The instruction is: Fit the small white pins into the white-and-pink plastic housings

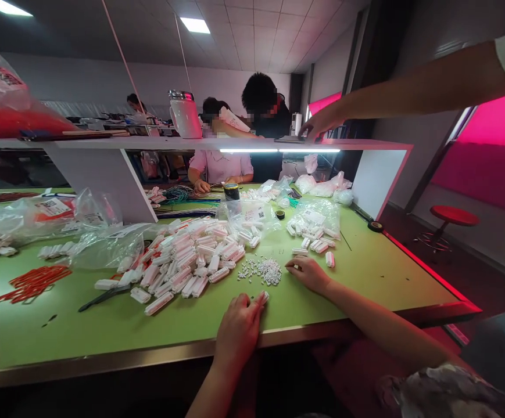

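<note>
My left hand (240, 322) rests near the front edge of the table, its thumb and fingers closed on a small white plastic connector housing (265, 298), of which only the end shows. To the right of a small heap of tiny white pieces (269, 271) is my right hand (310, 275), low over the table. Its fingertips are drawn together, and anything between them is too small to make out. A large pile of white plastic housings (186, 255) lies to the left, beyond my left hand. Several more housings (308, 242) lie just past my right hand.
A black-handled tool (104, 297) and orange-red strips (32, 284) lie at left. Clear bags (108, 247) stand around the pile. A white shelf (235, 143) spans the table, bearing a white mug (185, 116). Another person's arm (409, 87) reaches onto it; people work beyond.
</note>
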Motion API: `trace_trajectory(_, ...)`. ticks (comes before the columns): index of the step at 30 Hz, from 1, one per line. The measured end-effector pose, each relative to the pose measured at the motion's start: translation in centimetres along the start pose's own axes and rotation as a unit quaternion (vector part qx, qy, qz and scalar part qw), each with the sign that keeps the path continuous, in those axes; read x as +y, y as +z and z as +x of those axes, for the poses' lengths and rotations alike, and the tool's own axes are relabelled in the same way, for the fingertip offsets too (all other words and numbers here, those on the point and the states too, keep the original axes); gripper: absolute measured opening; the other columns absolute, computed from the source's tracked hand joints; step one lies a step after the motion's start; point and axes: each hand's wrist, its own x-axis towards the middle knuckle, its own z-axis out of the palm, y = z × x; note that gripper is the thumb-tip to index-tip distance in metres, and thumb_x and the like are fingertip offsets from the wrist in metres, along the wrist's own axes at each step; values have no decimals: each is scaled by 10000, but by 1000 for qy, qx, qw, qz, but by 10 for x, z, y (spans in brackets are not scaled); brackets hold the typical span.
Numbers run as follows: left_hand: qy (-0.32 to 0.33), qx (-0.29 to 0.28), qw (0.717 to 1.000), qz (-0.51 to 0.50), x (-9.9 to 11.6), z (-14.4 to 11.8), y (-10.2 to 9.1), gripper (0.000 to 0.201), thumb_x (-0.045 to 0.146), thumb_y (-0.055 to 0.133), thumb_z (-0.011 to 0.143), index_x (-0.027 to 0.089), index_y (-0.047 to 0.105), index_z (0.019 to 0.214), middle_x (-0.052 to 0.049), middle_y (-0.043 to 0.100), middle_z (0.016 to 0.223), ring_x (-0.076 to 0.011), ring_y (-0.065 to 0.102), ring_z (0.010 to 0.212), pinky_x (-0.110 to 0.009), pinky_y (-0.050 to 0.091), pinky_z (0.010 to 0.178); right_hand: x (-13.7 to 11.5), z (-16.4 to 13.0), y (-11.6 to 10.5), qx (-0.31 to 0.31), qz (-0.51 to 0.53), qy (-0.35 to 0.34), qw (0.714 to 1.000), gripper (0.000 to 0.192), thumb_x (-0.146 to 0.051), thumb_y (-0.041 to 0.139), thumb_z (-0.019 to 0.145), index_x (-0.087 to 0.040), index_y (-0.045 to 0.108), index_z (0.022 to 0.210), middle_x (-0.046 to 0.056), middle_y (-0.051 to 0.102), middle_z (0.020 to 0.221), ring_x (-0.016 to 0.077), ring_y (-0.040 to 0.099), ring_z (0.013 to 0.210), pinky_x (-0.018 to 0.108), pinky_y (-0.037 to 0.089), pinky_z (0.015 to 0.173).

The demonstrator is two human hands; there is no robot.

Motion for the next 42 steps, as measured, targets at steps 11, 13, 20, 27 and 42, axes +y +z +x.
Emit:
trace_trajectory(11,4,29,998,-63,-12,-2,13,402,374,387,1030,251,628,1327,-56,577,871,-208,605,824,-335,501,777,-20,7,2,-67,-102,51,991,327,-330,651,917,-176,693,1202,117,672,1165,230,657,1009,322,498,900)
trace_trajectory(13,8,38,997,-65,-14,-2,15,413,406,374,1030,264,644,1309,-51,576,852,-205,604,805,-330,501,762,-24,7,5,-87,-112,39,989,377,-376,665,909,-193,679,1238,115,651,1200,226,660,989,322,501,894)
trace_trajectory(20,17,75,994,-81,-17,-3,19,489,501,316,1026,273,685,1252,-50,591,820,-196,610,766,-323,511,752,-24,0,18,-44,-101,5,994,189,-276,672,908,-200,730,1071,79,686,1063,191,660,909,277,502,819)
trace_trajectory(27,11,77,993,-91,-17,-4,17,480,523,336,1018,294,672,1272,-47,602,828,-197,623,768,-316,517,746,-17,-2,19,-16,-63,-12,998,85,-152,662,889,-189,733,918,58,708,957,176,665,853,266,512,770)
trace_trajectory(42,-29,24,997,-65,-5,-6,2,385,367,435,1010,257,630,1322,-60,599,909,-216,610,859,-335,514,796,6,0,1,2,20,13,1000,117,-120,636,886,-173,736,919,62,739,911,189,678,852,302,516,793)
